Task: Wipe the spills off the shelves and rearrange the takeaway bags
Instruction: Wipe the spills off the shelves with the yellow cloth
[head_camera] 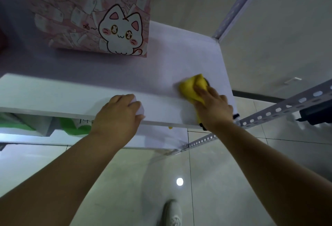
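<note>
A pink takeaway bag [89, 13] with a white cartoon cat stands upright at the back left of the white shelf [170, 56]. My right hand [213, 107] presses a yellow cloth [192, 87] flat on the shelf near its front right corner. My left hand [116, 116] rests over the shelf's front edge, fingers curled on the lip, holding nothing loose. No spill is visible on the shelf surface around the cloth.
A lower shelf [161, 136] shows beneath, with green and white bags [71, 127] at the left. Perforated metal rails [280, 109] run off to the right and an upright post [239, 4] rises at the back right. Tiled floor and my shoe [172, 213] lie below.
</note>
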